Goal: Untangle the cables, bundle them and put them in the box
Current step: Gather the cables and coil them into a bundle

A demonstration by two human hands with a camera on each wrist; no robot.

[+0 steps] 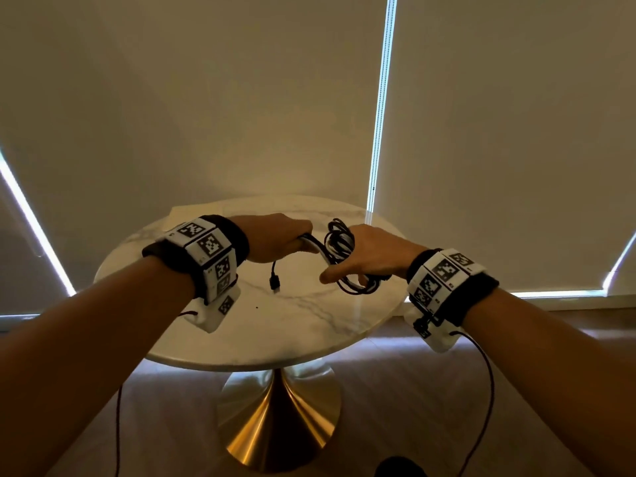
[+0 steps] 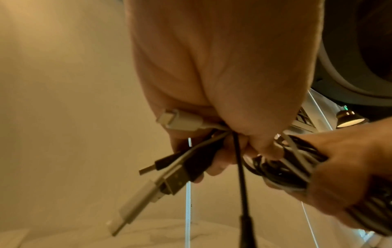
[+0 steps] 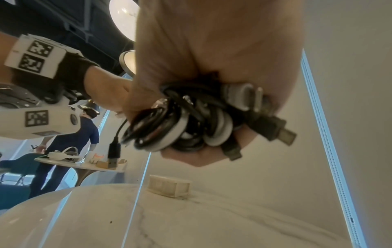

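Note:
A coil of black and white cables [image 1: 340,251] is held above the round marble table [image 1: 303,318]. My right hand [image 1: 364,259] grips the coiled bundle [image 3: 182,124], with plugs poking out past its fingers. My left hand [image 1: 278,241] grips the loose ends of the cables [image 2: 191,151]: a white plug, a black USB plug and a thin black lead stick out below its fist. One black USB end [image 1: 274,282] dangles between the hands, just over the tabletop. A small pale box [image 3: 168,187] sits at the table's far edge in the right wrist view.
The table stands on a gold cone base [image 1: 275,407] in front of drawn blinds [image 1: 499,132]. In the right wrist view another person [image 3: 72,134] stands by a second table [image 3: 80,165] far to the left.

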